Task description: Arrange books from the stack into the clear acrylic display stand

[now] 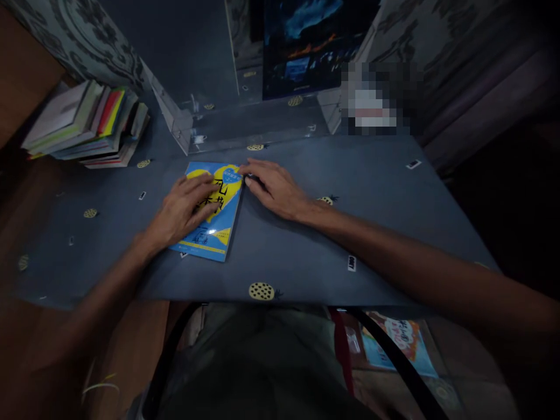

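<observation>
A blue book [219, 245] with a yellow heart shape and dark lettering on its cover lies closed on the grey-blue tablecloth [297, 262]. My left hand [186, 207] rests flat over the cover's left half, fingers spread and pointing right, hiding part of the heart and lettering. At the book's top right corner is my right hand [275, 186]. Its fingertips touch or nearly touch that corner, with the thumb apart from the fingers and nothing seen between them.
A stack of books [91, 125] stands at the table's back left. Across the back is a clear stand [262, 119] with a dark picture [315, 46] behind it. A pixelated patch covers something at back right. Below the table edge, a colourful packet [402, 344] lies at lower right.
</observation>
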`<state>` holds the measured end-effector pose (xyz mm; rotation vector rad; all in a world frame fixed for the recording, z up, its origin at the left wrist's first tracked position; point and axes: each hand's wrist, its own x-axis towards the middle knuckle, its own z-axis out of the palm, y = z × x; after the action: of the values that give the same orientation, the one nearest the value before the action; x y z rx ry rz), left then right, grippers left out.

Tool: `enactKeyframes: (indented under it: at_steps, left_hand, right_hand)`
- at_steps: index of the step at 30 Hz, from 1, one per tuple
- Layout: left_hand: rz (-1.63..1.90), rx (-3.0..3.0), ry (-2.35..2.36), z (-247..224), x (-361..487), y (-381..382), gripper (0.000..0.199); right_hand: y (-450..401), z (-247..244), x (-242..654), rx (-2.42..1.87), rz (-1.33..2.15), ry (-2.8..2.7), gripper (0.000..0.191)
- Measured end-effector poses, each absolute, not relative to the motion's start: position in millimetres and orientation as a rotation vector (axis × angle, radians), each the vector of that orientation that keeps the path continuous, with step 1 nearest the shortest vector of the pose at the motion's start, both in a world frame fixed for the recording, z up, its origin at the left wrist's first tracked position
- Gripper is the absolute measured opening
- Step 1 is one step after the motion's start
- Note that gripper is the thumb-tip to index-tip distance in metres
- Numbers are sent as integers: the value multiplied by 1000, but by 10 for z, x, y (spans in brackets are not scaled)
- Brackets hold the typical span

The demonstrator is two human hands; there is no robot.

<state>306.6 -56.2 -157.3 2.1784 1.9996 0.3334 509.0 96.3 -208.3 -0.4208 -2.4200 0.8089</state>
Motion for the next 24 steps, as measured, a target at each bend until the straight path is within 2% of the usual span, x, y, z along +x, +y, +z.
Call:
enactKeyframes:
  at_steps: [5,11,17,24]
  left_hand:
    - [185,2283,1689,-1506,3175,-1046,64]
    - [228,2312,1775,-1613,3138,-1245,50]
    - [191,2355,1758,-1610,3143,-1251,49]
    - [316,2549,1646,-1640,3120,-1267,46]
  right_hand:
    - [692,-2031,5203,-280,850,-2414,31]
    - [288,-1913,5254,-35,1031,-2418,31]
    - [173,-1882,5307,69,1070,-2405,29]
    - [162,-1877,5316,145,1068,-2346,29]
